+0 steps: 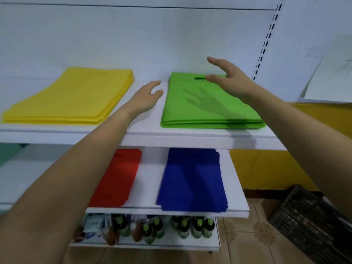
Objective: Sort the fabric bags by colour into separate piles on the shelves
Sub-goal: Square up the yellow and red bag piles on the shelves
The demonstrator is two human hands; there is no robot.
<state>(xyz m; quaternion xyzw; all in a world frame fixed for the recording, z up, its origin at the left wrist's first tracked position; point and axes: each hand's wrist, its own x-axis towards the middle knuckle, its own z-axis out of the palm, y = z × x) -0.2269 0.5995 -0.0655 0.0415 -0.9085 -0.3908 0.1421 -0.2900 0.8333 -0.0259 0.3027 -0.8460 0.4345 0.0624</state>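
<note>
A pile of green fabric bags lies on the right of the upper shelf, a yellow pile on its left. On the shelf below lie a red pile and a blue pile. My left hand hovers beside the green pile's left edge, fingers relaxed, holding nothing. Above the green pile's far right corner floats my right hand, fingers spread and empty, its shadow falling on the top bag.
Green-capped bottles and packets stand on the bottom shelf. A dark plastic crate sits on the tiled floor at the right. A slotted shelf upright rises right of the green pile. A white sheet leans at far right.
</note>
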